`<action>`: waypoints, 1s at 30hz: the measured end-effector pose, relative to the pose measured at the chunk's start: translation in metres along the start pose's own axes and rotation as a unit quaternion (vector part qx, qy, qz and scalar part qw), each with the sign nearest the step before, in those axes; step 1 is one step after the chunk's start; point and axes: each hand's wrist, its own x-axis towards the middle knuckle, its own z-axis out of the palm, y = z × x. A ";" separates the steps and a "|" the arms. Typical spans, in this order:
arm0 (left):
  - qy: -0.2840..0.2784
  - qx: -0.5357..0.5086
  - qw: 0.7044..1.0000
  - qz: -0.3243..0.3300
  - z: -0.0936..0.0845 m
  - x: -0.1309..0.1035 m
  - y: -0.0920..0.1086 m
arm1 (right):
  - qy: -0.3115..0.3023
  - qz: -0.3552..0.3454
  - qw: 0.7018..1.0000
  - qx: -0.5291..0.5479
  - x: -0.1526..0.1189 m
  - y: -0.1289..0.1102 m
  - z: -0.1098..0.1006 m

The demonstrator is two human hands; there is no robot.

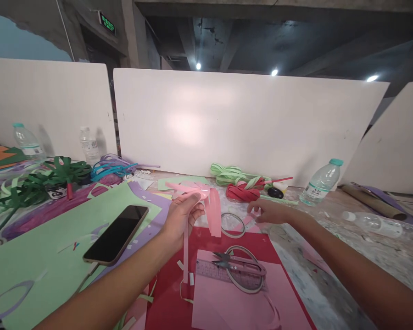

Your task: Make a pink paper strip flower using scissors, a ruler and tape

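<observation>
My left hand [182, 215] is closed on a pink paper-strip flower [214, 213], pinching it where the looped strips meet. One narrow strip hangs down below the fingers. Farther right, my right hand [270, 211] reaches low over the table with its fingers bent and apart, close to some loose pink paper strips [250, 224]. I see nothing held in it. Between the hands lies a roll of tape [223, 225]. Nearer to me, thread snips [241, 265], a second tape roll [244, 289] and a clear ruler [206, 270] rest on pink paper [220, 307].
A phone [117, 233] with a cable lies on green paper [55, 247] to the left. Bundled green strips [227, 174] and red strips [242, 193] are at the back. A bottle [320, 185] leans by the white partition [248, 119]; another bottle [375, 224] lies at right.
</observation>
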 end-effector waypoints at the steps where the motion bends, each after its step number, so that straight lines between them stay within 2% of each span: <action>1: -0.008 0.001 1.000 -0.001 0.000 0.000 -0.001 | -0.020 0.004 1.000 -0.004 0.002 0.003 0.001; 4: -0.037 0.007 0.999 -0.005 0.000 -0.002 -0.003 | -0.063 0.007 0.998 -0.012 0.009 0.005 0.007; 9: -0.063 0.038 0.997 -0.018 0.002 -0.007 -0.004 | -0.101 -0.003 0.995 -0.013 0.018 0.005 0.012; 17: -0.123 0.054 0.991 -0.022 0.001 -0.009 -0.003 | -0.104 -0.001 0.995 -0.005 0.023 0.012 0.009; 26: -0.133 0.038 0.990 -0.039 0.001 -0.011 -0.005 | -0.139 -0.004 0.990 0.026 0.031 0.013 0.008; 30: -0.115 0.037 0.991 -0.050 0.000 -0.010 -0.004 | -0.121 0.003 0.992 0.032 0.026 0.009 0.005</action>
